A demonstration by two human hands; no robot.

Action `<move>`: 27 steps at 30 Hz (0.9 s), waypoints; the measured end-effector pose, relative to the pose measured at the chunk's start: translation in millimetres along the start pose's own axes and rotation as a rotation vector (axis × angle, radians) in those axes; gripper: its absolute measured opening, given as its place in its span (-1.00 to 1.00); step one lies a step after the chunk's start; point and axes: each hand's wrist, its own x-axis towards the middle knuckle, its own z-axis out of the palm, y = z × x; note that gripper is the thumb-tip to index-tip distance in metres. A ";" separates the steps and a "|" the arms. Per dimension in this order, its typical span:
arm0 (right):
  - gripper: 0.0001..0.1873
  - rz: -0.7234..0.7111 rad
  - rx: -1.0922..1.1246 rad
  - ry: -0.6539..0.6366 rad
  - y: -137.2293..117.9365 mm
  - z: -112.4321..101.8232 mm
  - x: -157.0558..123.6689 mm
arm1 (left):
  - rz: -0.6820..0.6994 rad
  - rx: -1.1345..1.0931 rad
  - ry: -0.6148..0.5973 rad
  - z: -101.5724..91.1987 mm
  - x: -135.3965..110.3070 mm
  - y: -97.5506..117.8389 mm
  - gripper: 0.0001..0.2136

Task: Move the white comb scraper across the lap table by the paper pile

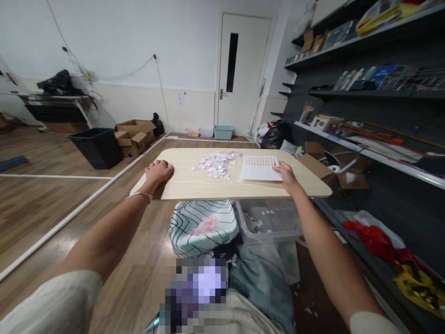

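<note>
My right hand [286,176] grips the right edge of a white slotted board [260,172], thumb on top. The board has a row of narrow slots along its far side and lies on or just above a pale wooden tabletop [187,188]; I cannot tell which. To its left, a loose heap of small white and pinkish pieces [219,163] is spread over the wood. My left hand [160,171], a bracelet at its wrist, rests palm down near the tabletop's left end, fingers slightly bent and nothing visible in them.
Below the tabletop are a stool with a patterned cover [205,227] and a clear plastic bin [271,222] holding some small pieces. Shelves [368,93] line the right side. A black bin [97,146] and cardboard boxes [135,137] stand on the floor at left.
</note>
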 end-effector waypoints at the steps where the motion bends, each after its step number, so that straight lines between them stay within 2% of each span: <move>1: -0.52 0.006 0.006 0.008 0.0 0.0 0.5 | -0.002 0.004 -0.003 -0.3 -0.3 0.2 -0.32; 7: -0.39 -0.007 -0.031 -0.055 3.6 3.1 3.4 | 0.007 -0.002 0.019 0.9 0.3 -0.3 -0.33; 12: -0.41 -0.052 -0.052 -0.087 6.8 3.0 7.1 | 0.002 0.018 0.001 4.3 4.8 -2.2 -0.32; 21: -0.48 -0.021 -0.021 -0.046 6.2 -0.8 9.5 | -0.014 0.013 0.021 10.4 11.3 -6.7 -0.35; 27: -0.41 -0.079 -0.066 -0.076 11.2 -0.7 10.2 | -0.010 0.027 0.035 11.7 10.8 -6.7 -0.35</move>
